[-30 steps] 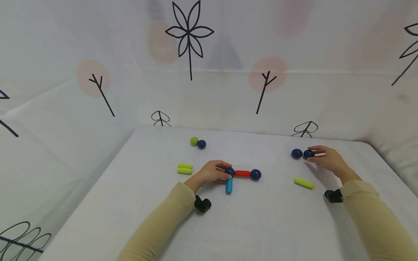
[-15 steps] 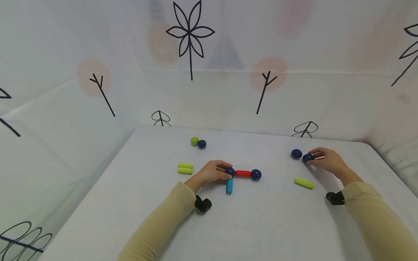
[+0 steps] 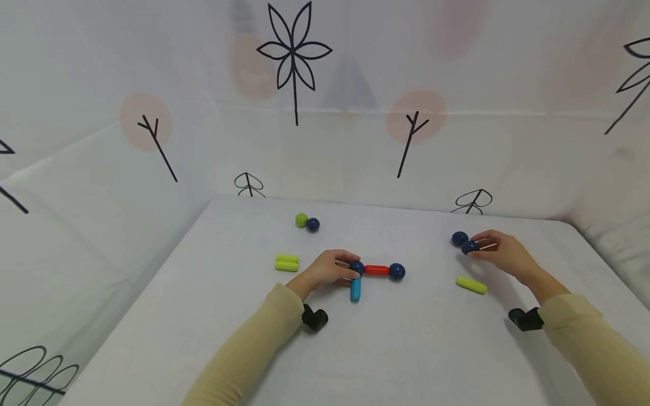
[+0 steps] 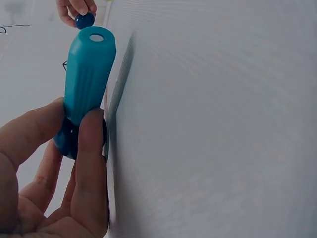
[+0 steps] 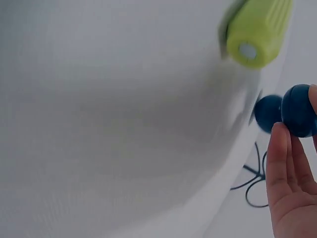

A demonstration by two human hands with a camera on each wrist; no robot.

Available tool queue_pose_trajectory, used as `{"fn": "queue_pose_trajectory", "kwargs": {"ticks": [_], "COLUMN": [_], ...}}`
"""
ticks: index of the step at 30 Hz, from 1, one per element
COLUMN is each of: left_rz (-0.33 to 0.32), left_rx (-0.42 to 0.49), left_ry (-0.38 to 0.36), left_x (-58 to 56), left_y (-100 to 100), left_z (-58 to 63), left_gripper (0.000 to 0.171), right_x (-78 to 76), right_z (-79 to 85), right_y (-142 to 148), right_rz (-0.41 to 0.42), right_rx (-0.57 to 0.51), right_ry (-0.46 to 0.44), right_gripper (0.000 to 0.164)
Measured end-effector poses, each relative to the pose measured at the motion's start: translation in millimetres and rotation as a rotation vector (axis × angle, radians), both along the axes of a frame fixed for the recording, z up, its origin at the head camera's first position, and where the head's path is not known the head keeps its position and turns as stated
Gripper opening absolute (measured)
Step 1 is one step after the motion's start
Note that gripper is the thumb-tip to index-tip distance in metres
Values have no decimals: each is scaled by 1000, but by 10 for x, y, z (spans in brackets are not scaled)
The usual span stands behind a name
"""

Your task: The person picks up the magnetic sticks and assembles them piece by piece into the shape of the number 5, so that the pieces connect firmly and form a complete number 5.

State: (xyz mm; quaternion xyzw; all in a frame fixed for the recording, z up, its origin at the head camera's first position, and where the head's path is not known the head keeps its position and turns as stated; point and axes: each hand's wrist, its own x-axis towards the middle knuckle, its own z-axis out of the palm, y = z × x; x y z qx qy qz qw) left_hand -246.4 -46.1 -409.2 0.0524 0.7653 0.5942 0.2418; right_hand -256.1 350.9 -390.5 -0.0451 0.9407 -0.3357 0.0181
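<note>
My left hand point(image 3: 330, 268) pinches a dark blue ball point(image 3: 358, 267) between thumb and fingers. From that ball a light blue rod point(image 3: 356, 290) points toward me, and a red rod point(image 3: 377, 270) runs right to a second dark blue ball point(image 3: 397, 271). In the left wrist view the light blue rod point(image 4: 90, 74) shows a pale disc at its end. Over at the right, my right hand point(image 3: 508, 256) pinches another dark blue ball point(image 3: 469, 247). A further dark blue ball point(image 3: 460, 238) sits just behind it; in the right wrist view this rear ball point(image 5: 268, 113) looks partly covered.
One yellow-green rod point(image 3: 471, 285) lies nearer me than the right hand. Left of centre, two yellow-green rods point(image 3: 287, 263) lie side by side. A green ball point(image 3: 302, 220) and a dark blue ball point(image 3: 313, 224) touch farther back. Patterned cloth point(image 3: 345, 152) rises behind the table.
The right hand has shifted slightly left and toward me with its dark blue ball, which has swung from the right of the other ball to its front right. The left hand stays put.
</note>
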Motion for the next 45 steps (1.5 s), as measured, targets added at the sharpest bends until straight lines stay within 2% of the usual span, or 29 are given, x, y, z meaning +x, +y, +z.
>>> {"fn": "queue_pose_trajectory", "kwargs": {"ticks": [9, 11, 18, 31, 45], "left_rz": [0, 1, 7, 19, 30], "left_rx": [6, 7, 13, 16, 22], "left_ry": [-10, -14, -17, 8, -2], "left_x": [-14, -15, -16, -10, -16], "left_y": [2, 3, 6, 15, 20], "left_z": [-3, 0, 5, -14, -4], "left_gripper": [39, 39, 39, 39, 39], "right_x": [166, 209, 306, 372, 459], "right_z": [84, 113, 155, 139, 127], "right_y": [-255, -303, -455, -711, -1041], "right_rz": [44, 85, 112, 177, 273], "right_rx": [-46, -59, -65, -99, -203], "right_ry": [15, 4, -11, 28, 12], "right_gripper": [50, 51, 51, 43, 37]}}
